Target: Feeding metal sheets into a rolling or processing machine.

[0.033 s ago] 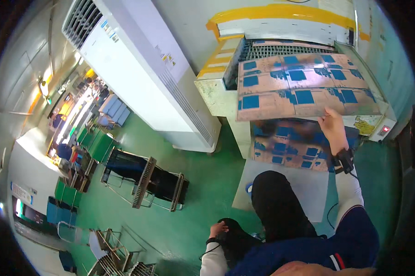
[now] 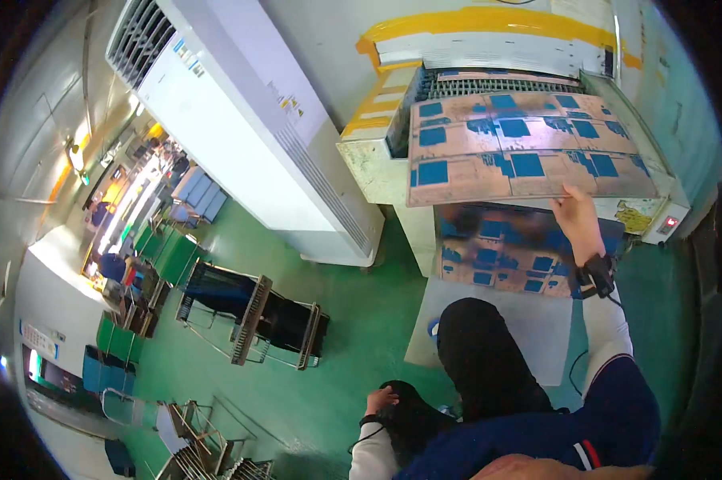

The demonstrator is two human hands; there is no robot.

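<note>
At 10 to 11 o'clock, a tall white rectangular air-conditioner cabinet [image 2: 225, 136] stood upright. At 2 o'clock was a pale, box-framed roller machine [image 2: 386, 174]. The flat rectangular copper-coloured panel with blue patches [image 2: 529, 148] extended over its rollers, also at 2 o'clock. At 3 o'clock, the bare right hand [image 2: 578, 222] pinched the panel's near edge, thumb on top, other fingers hidden beneath. Toward 6 o'clock, the bare left hand [image 2: 382, 398] rested on the black-trousered leg [image 2: 415, 412], fingers curled; whether they were pressed together could not be determined.
</note>
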